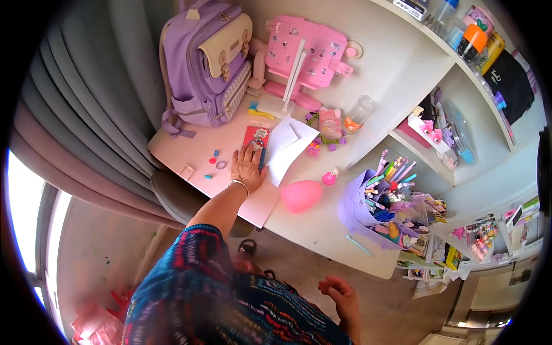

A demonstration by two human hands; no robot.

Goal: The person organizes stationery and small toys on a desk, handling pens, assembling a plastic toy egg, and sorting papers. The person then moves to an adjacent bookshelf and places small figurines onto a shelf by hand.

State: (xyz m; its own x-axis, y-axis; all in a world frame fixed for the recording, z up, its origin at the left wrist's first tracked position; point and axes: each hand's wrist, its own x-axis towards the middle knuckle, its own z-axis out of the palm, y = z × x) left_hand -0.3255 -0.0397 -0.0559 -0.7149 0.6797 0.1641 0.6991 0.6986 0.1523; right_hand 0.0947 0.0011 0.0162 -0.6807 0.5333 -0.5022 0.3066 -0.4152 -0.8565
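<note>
My left hand [247, 168], with a bracelet at its wrist, lies palm down on the pink desk mat [195, 144], its fingers stretched and spread. It rests over the lower part of a red and blue booklet [257, 137], covering some of it. White sheets of paper [286, 154] lie right beside the hand. To its left are a purple ring [221, 165] and small blue and red bits [212, 160]. Low beside my body, away from the desk, hangs my right hand [340, 294]; its fingers are loosely bent, and I see nothing in it.
A purple backpack [198, 72] and a pink book stand [310, 52] are at the back. Right of the papers sit a pink rounded object [301, 196], a small pink figure [330, 176], a clear jar [360, 115] and a purple pen holder [355, 210]. Shelves [428, 152] rise at right.
</note>
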